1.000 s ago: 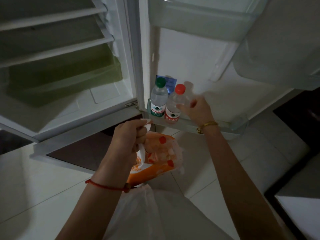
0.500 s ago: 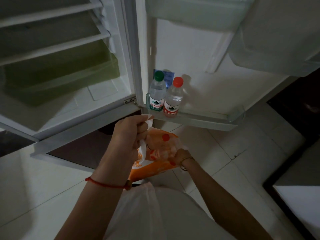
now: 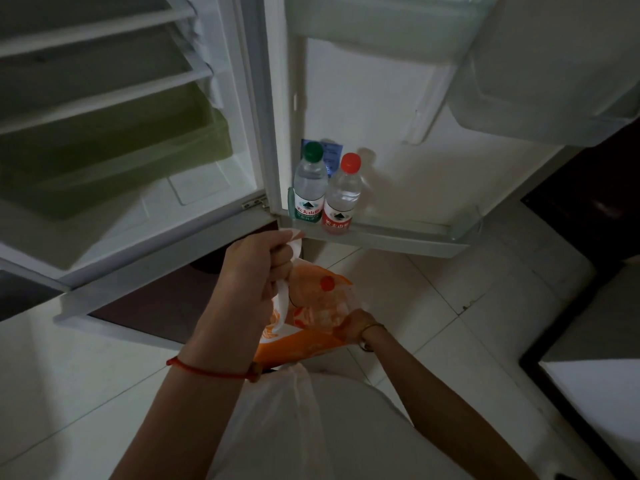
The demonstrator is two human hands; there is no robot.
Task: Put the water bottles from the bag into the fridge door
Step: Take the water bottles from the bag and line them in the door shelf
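Left hand is fisted tight around the white handle of the orange bag, holding it up off the floor just below the fridge door shelf. Right hand is at the bag's mouth at about 4 o'clock from the left hand, fingers pushed down inside; what they have hold of, or how far they are spread, cannot be told through the plastic. A clear bottle shape with a red spot like a cap shows dimly through the bag, at 11 o'clock from the right hand and right next to it; its long axis seems to run roughly 11 to 5 o'clock, cap end up toward the fridge, but it's blurry.

Two water bottles already stand upright in the door shelf, at 12 o'clock from the hands and well apart from them: green-cap bottle on the hinge side, red-cap bottle touching it at its 3 o'clock. Both caps point up, labels face out. The rest of the shelf runs on toward 3 o'clock. A blue sticker sits on the door wall behind the caps. Red string bracelet is on the left wrist, gold bangle on the right.
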